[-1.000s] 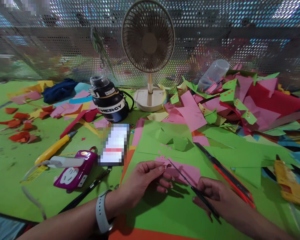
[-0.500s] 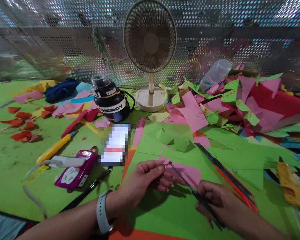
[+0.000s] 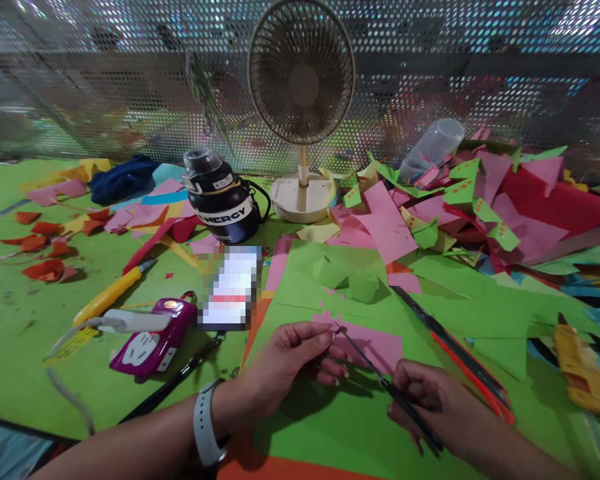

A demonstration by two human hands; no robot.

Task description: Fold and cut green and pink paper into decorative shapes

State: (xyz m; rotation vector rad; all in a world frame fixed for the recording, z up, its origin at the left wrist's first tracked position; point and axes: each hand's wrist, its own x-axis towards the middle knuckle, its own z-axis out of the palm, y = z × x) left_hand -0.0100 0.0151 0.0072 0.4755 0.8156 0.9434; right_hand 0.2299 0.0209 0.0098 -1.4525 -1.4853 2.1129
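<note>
Since the earlier frames, only a slight shift has been made: the tip of the scissors [image 3: 384, 383] has been lowered a little toward the left fingertips, while the left hand's pinch is kept. The left hand [image 3: 295, 353] is held palm inward above the green sheet [image 3: 290, 433], its thumb and index finger pressed together and the remaining fingers loosely curled below. At these fingertips a tiny piece [image 3: 337, 329] is gripped, dark and too small to be made out clearly. A white watch band [image 3: 206, 423] is worn on the left wrist. By the right hand [image 3: 433, 393], the black scissors are grasped at the handles, with the fingers bent around them and the forearm brought in from the lower right. The thin blades are pointed up and leftward, their tip just beside the tiny piece; whether they are parted cannot be told. Beneath the blades, a flat pink paper strip [image 3: 377, 345] is laid slantwise on the green sheet, and small pink bits [image 3: 325, 316] are scattered at its upper left end. Farther up, folded green paper [image 3: 363, 285] is seen, and to the right a black and orange cutter [image 3: 460, 360] is laid diagonally.
</note>
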